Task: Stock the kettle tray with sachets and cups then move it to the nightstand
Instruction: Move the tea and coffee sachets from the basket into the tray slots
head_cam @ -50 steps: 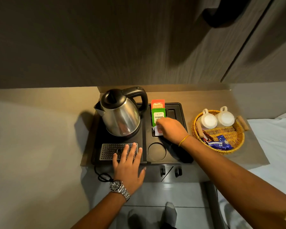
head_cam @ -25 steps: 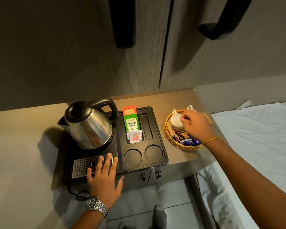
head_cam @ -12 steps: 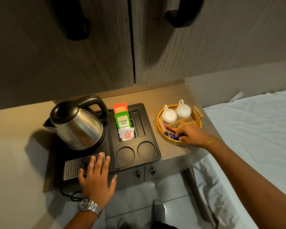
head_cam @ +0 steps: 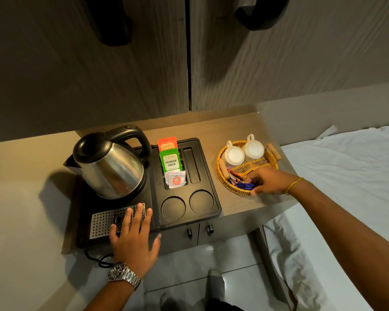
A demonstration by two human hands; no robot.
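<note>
Right hand (head_cam: 270,181) reaches into the wicker basket (head_cam: 222,176), its grip closing on a blue sachet (head_cam: 245,186).
Left hand (head_cam: 133,239) lies flat, grip spread, on the black kettle tray (head_cam: 211,176). Right of the tray, the basket holds two white cups (head_cam: 243,152); green, orange and white sachets (head_cam: 171,163) stand in the tray slot beside the kettle (head_cam: 110,162).

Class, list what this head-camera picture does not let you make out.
- Right hand in the basket: its fingers cover whether it grips a blue sachet.
- Orange sachet: its print is hidden behind the green sachet.
- Cord: runs under the tray.
</note>
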